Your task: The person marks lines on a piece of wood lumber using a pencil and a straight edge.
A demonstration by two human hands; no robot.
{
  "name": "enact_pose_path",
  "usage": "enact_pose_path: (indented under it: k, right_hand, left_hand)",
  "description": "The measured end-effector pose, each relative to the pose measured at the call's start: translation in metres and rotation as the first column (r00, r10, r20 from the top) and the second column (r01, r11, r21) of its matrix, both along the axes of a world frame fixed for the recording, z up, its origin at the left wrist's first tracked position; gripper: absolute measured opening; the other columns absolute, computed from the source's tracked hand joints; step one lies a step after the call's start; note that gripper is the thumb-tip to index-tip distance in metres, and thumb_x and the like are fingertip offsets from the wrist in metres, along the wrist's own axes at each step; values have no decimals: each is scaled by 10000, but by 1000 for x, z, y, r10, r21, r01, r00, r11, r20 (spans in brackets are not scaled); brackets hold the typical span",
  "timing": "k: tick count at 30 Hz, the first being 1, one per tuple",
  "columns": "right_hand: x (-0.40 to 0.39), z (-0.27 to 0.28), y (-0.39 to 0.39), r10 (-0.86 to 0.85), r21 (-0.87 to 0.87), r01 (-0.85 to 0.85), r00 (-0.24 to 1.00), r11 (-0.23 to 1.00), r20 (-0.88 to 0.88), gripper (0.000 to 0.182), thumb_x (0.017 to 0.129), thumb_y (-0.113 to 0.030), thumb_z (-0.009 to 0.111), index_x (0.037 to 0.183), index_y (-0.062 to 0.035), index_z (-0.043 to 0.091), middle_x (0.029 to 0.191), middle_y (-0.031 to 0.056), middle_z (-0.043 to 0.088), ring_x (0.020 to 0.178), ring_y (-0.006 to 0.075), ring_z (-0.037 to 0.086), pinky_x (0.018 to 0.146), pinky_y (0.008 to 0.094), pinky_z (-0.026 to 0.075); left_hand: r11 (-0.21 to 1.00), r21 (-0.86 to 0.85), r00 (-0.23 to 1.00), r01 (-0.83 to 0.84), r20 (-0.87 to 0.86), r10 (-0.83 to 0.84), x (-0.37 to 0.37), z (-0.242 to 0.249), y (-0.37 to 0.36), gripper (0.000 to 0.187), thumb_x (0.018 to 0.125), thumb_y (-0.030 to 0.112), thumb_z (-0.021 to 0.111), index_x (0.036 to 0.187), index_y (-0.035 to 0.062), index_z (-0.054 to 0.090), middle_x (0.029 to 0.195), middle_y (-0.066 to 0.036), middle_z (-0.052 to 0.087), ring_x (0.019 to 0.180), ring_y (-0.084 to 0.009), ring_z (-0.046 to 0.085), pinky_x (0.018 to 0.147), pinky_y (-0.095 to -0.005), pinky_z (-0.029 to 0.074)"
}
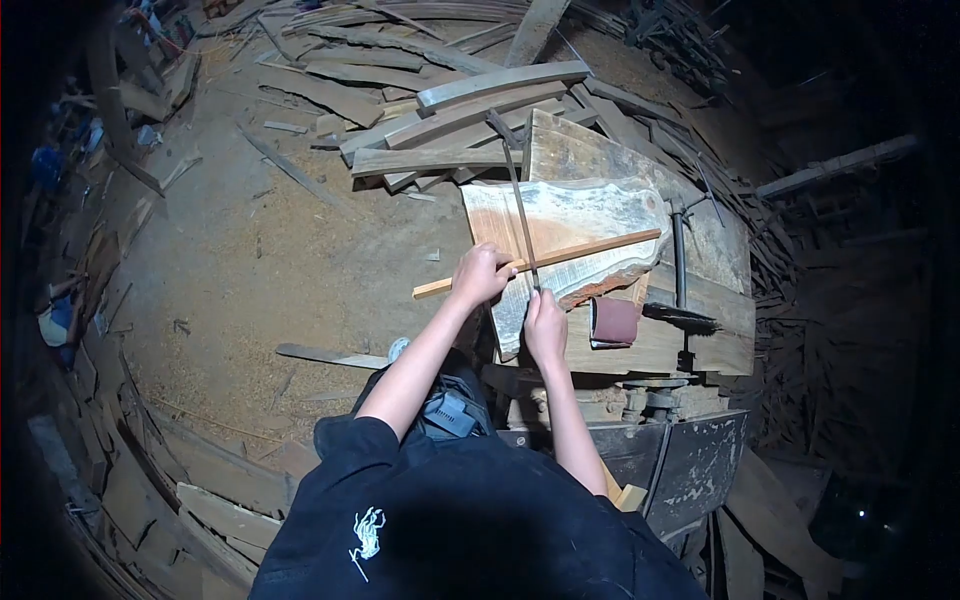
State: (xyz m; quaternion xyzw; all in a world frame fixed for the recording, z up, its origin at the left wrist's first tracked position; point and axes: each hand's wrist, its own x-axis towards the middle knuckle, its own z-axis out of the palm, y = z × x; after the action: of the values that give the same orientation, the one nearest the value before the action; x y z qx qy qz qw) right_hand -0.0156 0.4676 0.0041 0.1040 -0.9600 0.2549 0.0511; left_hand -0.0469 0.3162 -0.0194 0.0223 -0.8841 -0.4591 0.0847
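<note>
My left hand point(482, 273) is closed around a narrow wooden strip point(600, 243), which lies aslant over a pale live-edge slab point(590, 210). The strip's near-left end sticks out past the slab's edge. My right hand point(546, 318) grips the lower end of a long thin dark blade point(518, 205). The blade points away from me and crosses the strip just right of my left fingers. It seems to touch the strip; its teeth, if any, are too small to see. A folded dark-red piece, like sandpaper point(614, 322), lies right of my right hand.
The slab rests on a wooden worktable point(715, 255) with a dark metal bar point(680, 260) and a black brush-like piece point(682, 318) on its right. Stacked curved boards point(470, 120) fill the far side. Sawdust and scraps cover the floor point(230, 270). Dark machinery point(695, 460) stands below the table.
</note>
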Motion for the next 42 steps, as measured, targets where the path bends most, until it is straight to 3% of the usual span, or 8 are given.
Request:
enact_pose_path:
  k: [12,27,33,36,42]
  right_hand:
    - [-17,7,-3,59,101,-74,987,992,151,265,894,-205,410,783,14,509,639,274,552,635,439,558,572,508,428]
    - [-15,3,-2,70,108,-85,987,990,142,246,886,-195,413,791,13,505,645,263,562,636,429,566,571,506,432]
    - [-15,4,-3,68,119,-86,986,989,152,244,885,-193,412,789,12,504,650,266,562,640,431,564,576,507,433]
    - [-15,6,-4,71,130,-90,987,987,142,246,886,-195,412,786,11,501,652,268,561,640,432,562,581,508,432]
    - [-15,4,-3,75,129,-93,988,987,135,241,884,-195,416,785,9,499,651,265,562,637,433,560,579,507,432]
  left_hand:
    - [999,33,1000,-30,11,30,-2,-2,2,216,686,244,654,832,90,692,700,-144,560,707,-297,571,649,-382,452]
    - [995,62,996,-78,55,74,-1,-1,3,229,674,225,663,845,74,688,761,-140,583,764,-292,586,693,-373,461]
    - [996,59,989,-63,138,54,1,9,2,206,683,221,665,844,97,695,846,-139,604,860,-297,574,759,-392,460]
    - [996,52,997,-71,27,69,0,1,3,226,666,210,665,842,70,687,737,-152,574,757,-303,578,676,-390,452]
    - [996,52,996,-76,40,74,-1,-3,4,224,663,202,668,839,64,686,738,-152,574,761,-305,574,681,-390,452]
